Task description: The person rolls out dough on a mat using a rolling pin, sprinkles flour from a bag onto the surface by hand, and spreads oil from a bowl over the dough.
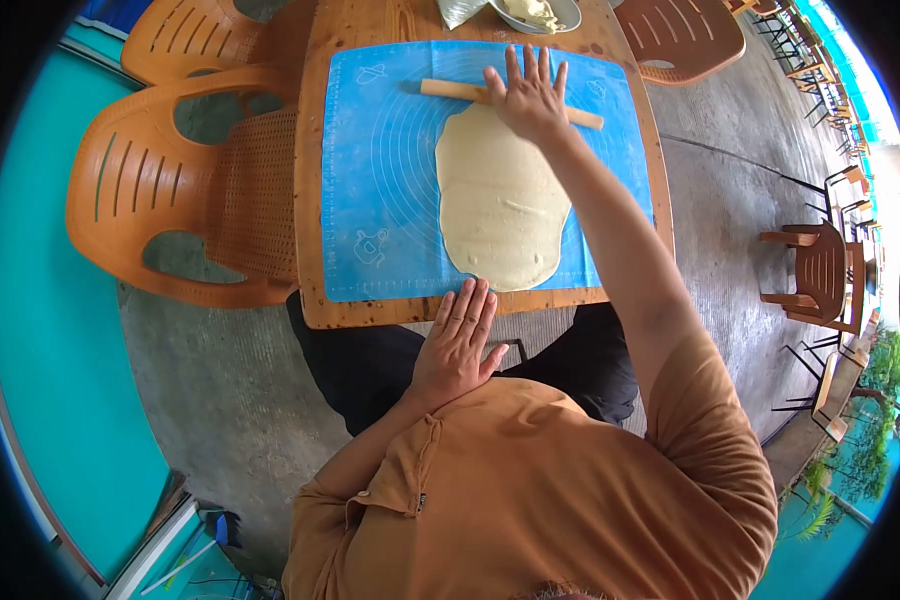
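Observation:
A flattened sheet of pale dough [500, 205] lies on a blue pastry mat [370, 180] marked with circles and a ruled border. Across the dough's far end rests a wooden rolling pin [450, 89], tilted slightly down to the right. My right hand [532, 98] is stretched out over the pin, palm down and fingers spread, covering part of it. By the near table edge, my left hand [458, 338] is flat with fingers straight and close together. Its fingertips reach the dough's lower left edge and the mat's border.
The wooden table [313, 200] holds a metal bowl [568, 14] with pale contents and a plastic bag [460, 10] at its far end. Orange plastic chairs [160, 190] stand along the left, another chair [685, 40] at far right. More chairs [820, 275] stand farther right.

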Demonstrator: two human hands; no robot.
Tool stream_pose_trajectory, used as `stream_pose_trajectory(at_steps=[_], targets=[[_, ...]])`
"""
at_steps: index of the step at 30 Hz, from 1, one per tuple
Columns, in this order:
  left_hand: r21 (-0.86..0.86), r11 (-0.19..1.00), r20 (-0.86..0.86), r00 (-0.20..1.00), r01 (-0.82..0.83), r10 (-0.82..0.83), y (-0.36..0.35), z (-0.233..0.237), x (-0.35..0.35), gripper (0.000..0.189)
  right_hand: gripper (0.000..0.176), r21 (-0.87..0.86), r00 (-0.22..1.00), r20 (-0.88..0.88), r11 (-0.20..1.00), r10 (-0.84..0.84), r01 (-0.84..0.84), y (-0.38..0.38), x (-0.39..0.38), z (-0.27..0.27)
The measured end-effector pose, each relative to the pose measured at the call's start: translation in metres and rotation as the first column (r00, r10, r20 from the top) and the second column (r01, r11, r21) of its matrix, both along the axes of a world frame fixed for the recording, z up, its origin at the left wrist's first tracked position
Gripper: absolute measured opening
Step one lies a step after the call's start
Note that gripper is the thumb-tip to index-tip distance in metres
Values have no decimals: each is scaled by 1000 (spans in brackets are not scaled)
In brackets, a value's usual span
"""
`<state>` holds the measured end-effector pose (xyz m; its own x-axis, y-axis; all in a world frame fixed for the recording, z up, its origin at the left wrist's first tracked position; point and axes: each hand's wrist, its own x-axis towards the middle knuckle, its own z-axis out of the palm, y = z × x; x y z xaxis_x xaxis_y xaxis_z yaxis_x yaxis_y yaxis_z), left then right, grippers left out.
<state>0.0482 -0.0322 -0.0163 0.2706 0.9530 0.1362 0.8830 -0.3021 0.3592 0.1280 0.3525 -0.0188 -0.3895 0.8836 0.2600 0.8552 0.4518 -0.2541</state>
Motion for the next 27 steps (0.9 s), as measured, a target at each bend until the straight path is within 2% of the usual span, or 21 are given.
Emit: stream_pose_trajectory(at_steps=[4, 5, 6, 8, 9, 10, 12, 16, 22, 24, 25, 27], targets=[[2, 1000, -35, 999, -4, 4, 2, 2, -1, 83, 87, -150, 998, -67, 989, -6, -4, 28, 3, 19], [3, 1000, -43, 999, 0, 0, 2, 1, -1, 84, 74, -22, 993, -115, 999, 26, -29, 24, 8, 22], [4, 1000, -41, 999, -9, 9, 1, -1, -1, 84, 74, -20, 993, -113, 999, 35, -37, 18, 16, 26], [23, 1000, -18, 1000, -2, 3, 0, -4, -1, 85, 55, 14, 982, -39, 983, 186, -185, 4, 37, 32], [27, 1000, -20, 1000, 3, -3, 0, -3, -2, 85, 38, 101, 978, -40, 974, 205, -201, -3, 44, 30], [20, 1000, -6, 1000, 5, -5, 0, -2, -2, 86, 38, 105, 979, -42, 976, 197, -192, -6, 53, 30], [20, 1000, 1, 1000, 11, -11, 0, 0, -2, 86, 37, 47, 976, 66, 976, 207, -211, -10, 68, 33], [32, 999, 42, 999, 5, -6, -1, 1, -1, 85, 34, 40, 969, 83, 971, 233, -237, 3, 78, 26], [41, 999, 77, 997, -7, 4, -5, 8, -1, 81, 28, 119, 963, -10, 956, 270, -267, 6, 82, 26], [45, 999, 76, 997, -1, -2, -5, 11, -2, 78, 26, 190, 964, -92, 954, 251, -231, -3, 87, 31], [53, 999, 105, 995, -8, 2, -5, 13, -3, 73, 26, 187, 966, -90, 957, 242, -222, -16, 90, 39], [63, 998, 142, 990, -4, -5, -1, 14, -6, 67, 22, 182, 948, -193, 959, 251, -217, -58, 97, 50]])
